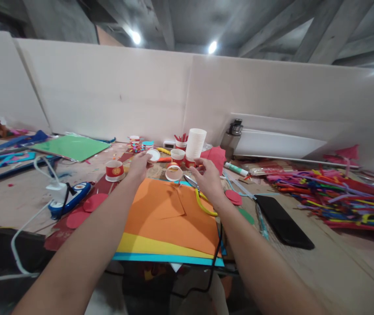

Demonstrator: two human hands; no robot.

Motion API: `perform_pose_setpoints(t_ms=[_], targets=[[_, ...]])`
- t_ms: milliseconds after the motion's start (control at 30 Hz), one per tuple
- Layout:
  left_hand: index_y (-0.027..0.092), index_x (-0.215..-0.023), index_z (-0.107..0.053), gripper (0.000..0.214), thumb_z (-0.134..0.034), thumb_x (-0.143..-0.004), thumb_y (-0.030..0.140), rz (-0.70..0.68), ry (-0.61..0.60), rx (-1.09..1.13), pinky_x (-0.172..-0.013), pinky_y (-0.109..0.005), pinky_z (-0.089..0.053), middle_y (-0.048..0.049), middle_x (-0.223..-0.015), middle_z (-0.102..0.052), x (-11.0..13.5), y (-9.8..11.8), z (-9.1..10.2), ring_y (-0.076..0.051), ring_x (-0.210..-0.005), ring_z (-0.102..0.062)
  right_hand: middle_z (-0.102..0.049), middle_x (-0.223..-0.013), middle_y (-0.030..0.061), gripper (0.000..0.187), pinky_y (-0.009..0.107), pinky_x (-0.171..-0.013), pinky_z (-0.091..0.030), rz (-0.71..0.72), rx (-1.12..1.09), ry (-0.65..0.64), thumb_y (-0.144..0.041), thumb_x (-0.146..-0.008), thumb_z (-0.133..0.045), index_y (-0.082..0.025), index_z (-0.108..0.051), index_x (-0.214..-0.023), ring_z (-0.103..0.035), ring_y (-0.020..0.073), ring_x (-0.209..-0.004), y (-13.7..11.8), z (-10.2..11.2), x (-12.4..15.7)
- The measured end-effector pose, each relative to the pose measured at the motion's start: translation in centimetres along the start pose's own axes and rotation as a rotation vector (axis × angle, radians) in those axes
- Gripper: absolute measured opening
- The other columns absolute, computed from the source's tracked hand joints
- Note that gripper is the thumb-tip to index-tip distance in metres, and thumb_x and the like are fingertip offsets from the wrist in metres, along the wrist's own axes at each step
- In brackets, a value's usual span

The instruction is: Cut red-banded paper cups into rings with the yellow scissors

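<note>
My left hand (139, 166) is closed on a paper cup (153, 155), whose pale round end faces me. My right hand (208, 176) reaches toward the foot of a tall stack of white paper cups (196, 142). Its thumb and fingers are apart, close to a red printed cup at the base; whether they touch it is hard to tell. Between my hands a paper cup (174, 173) lies tipped with its mouth toward me. Another cup (177, 155) stands upright behind it. Below lie orange paper sheets (170, 214) and yellow-handled scissors (203, 204).
To the left are a red-and-gold cup (114, 169), red paper circles (78, 218), a blue power strip (71, 199) and green sheets (71, 146). On the right lie a black phone (283, 221), a glue stick (235, 169) and colourful pipe cleaners (340, 192). White panels (108, 87) stand behind.
</note>
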State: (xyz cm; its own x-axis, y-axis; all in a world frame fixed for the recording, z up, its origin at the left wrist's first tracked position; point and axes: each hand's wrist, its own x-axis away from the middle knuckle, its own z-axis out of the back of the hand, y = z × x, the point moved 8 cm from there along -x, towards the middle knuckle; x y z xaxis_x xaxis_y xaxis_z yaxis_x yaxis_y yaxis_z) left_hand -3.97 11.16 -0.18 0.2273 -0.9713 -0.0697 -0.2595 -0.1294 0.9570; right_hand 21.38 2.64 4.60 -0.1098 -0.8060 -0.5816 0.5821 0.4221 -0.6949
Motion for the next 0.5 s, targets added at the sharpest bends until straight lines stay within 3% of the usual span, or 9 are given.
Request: perform_pose_setpoints(t_ms=[167,333,500], targets=[[0.013,-0.100,-0.062,0.035,-0.063,-0.065,0.016,0.033,0.033,-0.347,-0.058,-0.026,-0.047,-0.0058,-0.076,-0.067,-1.2,-2.0,1.6,-0.013,-0.059,-0.059,-0.066,-0.101,0.0097,0.021,0.039,-0.083,-0.050,0.030,0.060,-0.087,-0.026,-0.081,-0.064,-0.017,-0.068,-0.099,-0.061,0.0215,-0.090,0.5,-1.4,0.3],[0.015,-0.082,-0.068,0.026,-0.065,-0.057,0.009,0.009,0.022,-0.543,-0.067,-0.030,-0.047,-0.0058,-0.068,-0.067,-2.0,-3.6,2.1,-0.021,-0.070,-0.063,-0.065,-0.114,0.0129,0.029,0.047,-0.101,-0.039,0.155,0.253,-0.286,-0.026,-0.081,-0.067,-0.017,-0.069,-0.109,-0.056,0.0265,-0.111,0.8,-4.4,1.3],[0.018,-0.065,-0.068,0.013,-0.066,-0.055,0.010,-0.055,0.014,-0.641,-0.076,-0.033,-0.045,-0.0066,-0.066,-0.067,-2.5,-3.6,2.6,-0.026,-0.083,-0.064,-0.055,-0.136,0.0153,0.047,0.052,-0.101,-0.036,0.148,0.475,-0.417,-0.034,-0.082,-0.068,-0.021,-0.063,-0.127,-0.049,0.0329,-0.120,1.5,-6.8,2.3]])
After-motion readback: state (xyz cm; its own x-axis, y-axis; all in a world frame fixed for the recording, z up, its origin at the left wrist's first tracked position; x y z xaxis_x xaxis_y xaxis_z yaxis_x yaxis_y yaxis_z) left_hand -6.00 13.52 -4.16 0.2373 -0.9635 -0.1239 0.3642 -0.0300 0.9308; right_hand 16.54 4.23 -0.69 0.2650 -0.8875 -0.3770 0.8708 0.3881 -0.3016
